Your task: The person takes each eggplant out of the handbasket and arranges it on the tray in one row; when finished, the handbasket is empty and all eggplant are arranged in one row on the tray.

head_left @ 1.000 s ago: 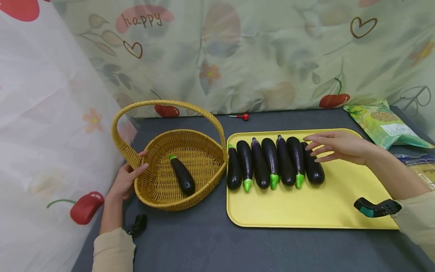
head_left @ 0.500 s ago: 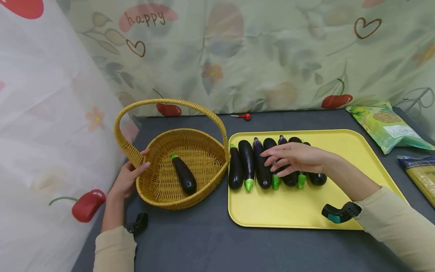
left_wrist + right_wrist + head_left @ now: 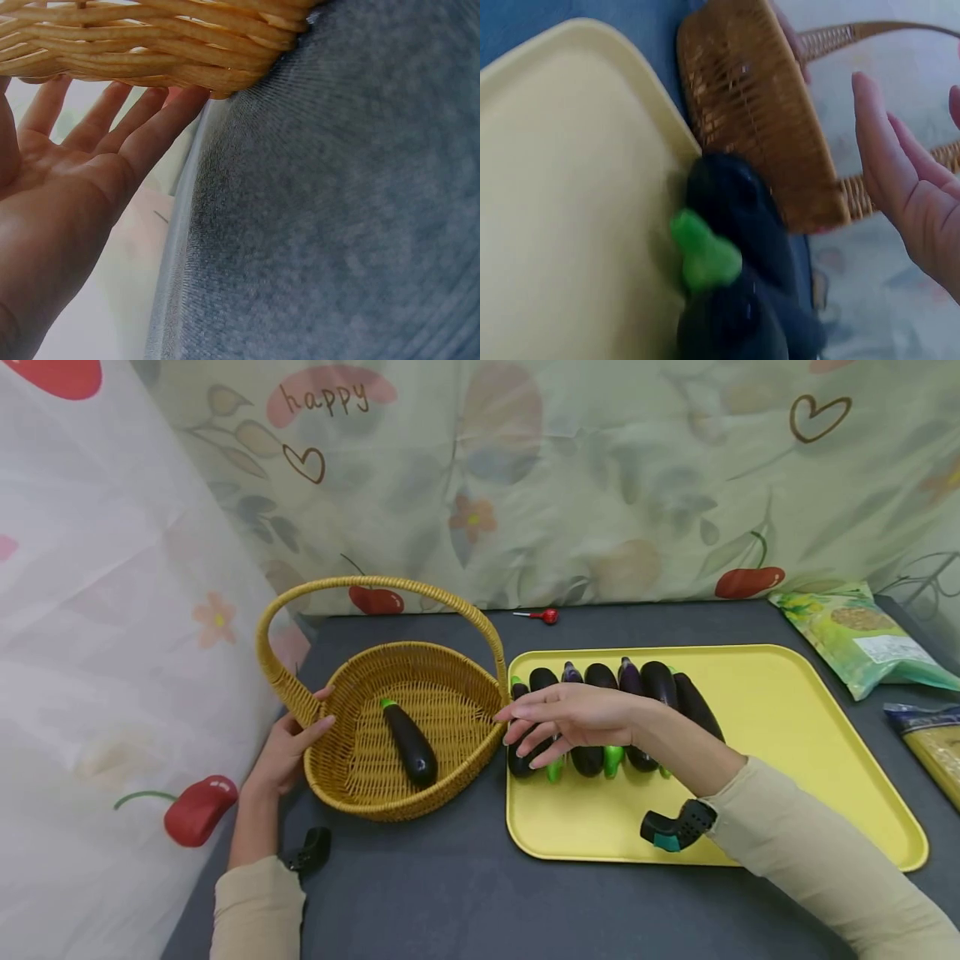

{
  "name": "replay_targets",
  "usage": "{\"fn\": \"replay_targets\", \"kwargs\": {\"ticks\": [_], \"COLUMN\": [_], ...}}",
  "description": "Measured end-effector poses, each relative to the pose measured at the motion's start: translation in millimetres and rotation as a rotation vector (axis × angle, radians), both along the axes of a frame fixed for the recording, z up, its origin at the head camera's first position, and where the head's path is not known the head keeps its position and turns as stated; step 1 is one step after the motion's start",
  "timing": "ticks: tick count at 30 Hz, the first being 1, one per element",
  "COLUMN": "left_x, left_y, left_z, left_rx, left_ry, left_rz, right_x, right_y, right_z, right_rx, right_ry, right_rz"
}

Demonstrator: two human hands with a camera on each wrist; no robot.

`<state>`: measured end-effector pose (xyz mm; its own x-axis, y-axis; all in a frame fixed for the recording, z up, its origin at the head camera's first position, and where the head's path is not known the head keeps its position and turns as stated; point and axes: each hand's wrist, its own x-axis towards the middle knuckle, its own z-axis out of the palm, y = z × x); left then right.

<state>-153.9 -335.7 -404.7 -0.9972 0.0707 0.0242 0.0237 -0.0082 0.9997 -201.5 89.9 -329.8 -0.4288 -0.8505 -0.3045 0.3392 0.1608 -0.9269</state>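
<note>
My left hand [image 3: 281, 756] grips a wicker basket [image 3: 467, 770] by its left rim, at the foot of the tall handle, thumb over the edge. Its fingers [image 3: 150, 135] lie against the outside of the weave in the left wrist view. One eggplant [image 3: 410, 743] with a green tip lies inside the basket. My right hand [image 3: 577, 718] hovers, fingers spread and holding nothing, over the left end of a row of several eggplants [image 3: 699, 706] on a yellow tray [image 3: 795, 752]. Its fingertips reach the basket's right side in the head view. The hand hides the middle of the row.
The tray stands just right of the basket on a dark grey cloth. Behind lies a red lollipop [image 3: 550, 616]. A green food bag [image 3: 862, 639] and a blue-and-yellow packet [image 3: 926, 743] sit at the right. Printed curtains [image 3: 555, 485] enclose the back and left.
My right hand has swept left across the eggplant row, from its right end to beside the basket, still holding nothing. My left hand keeps its grip on the basket.
</note>
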Motion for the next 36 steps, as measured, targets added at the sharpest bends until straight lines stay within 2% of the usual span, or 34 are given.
{"fn": "replay_targets", "kwargs": {"ticks": [4,8,15,22,31,36], "left_x": [-0.2,-0.3,0.1,-0.3,0.7,0.2], "left_y": [0.8,0.8,0.1,-1.1,-0.6,-0.1], "left_z": [0.5,-0.2,-0.9,-2.1,0.1,0.8], "left_rx": [0.000,0.005,0.018,0.022,0.026,0.027], "left_ry": [-0.005,-0.002,0.008,-0.005,-0.003,0.002], "left_rz": [0.004,0.002,-0.010,-0.012,-0.004,-0.010], "right_x": [1.9,2.9,3.8,-1.3,-9.8,-14.8], "right_y": [-20.8,-41.6,-72.3,-97.9,-122.9,-133.5], "right_z": [1.8,2.8,1.4,-4.2,-9.1,-16.7], "right_rx": [-0.022,-0.030,-0.009,0.037,0.136,0.190], "right_ry": [-0.009,-0.015,-0.047,-0.083,-0.086,-0.057], "right_rz": [0.028,0.022,-0.066,-0.169,-0.275,-0.328]}}
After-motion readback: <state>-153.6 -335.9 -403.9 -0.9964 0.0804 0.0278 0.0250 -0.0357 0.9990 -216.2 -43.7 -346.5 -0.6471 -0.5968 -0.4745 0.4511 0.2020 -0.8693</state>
